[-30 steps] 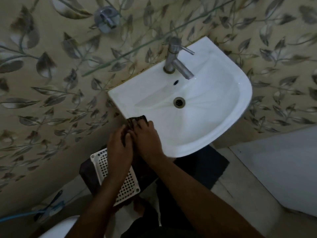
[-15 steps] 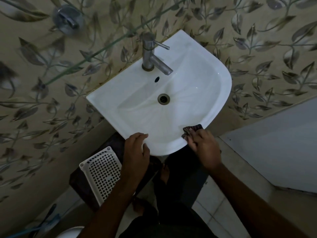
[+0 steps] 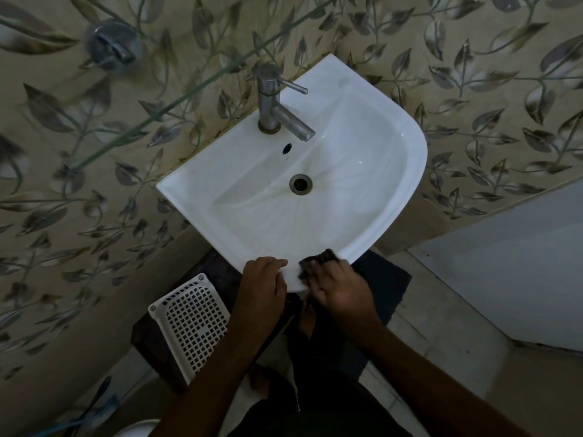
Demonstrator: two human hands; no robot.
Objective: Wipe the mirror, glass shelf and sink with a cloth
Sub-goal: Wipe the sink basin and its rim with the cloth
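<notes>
A white wall-mounted sink [image 3: 407, 171] fills the middle of the head view, with a steel tap [image 3: 274, 105] at its back and a drain [image 3: 300, 183] in the bowl. My right hand [image 3: 339, 290] presses a dark cloth [image 3: 318, 259] onto the sink's front rim. My left hand [image 3: 260, 285] rests just beside it on the same rim, fingers curled over the edge and holding nothing. The edge of a glass shelf [image 3: 176, 105] runs slantwise above the sink at upper left. No mirror is in view.
A white perforated plastic basket [image 3: 189, 320] stands on a dark stool below the sink on the left. A dark mat [image 3: 391, 285] lies on the tiled floor under the sink. A wall valve [image 3: 110, 47] sits at upper left. Leaf-patterned tiles cover the wall.
My right hand slid the cloth along the front rim out to the right, then back left toward my left hand. My left hand stayed on the rim.
</notes>
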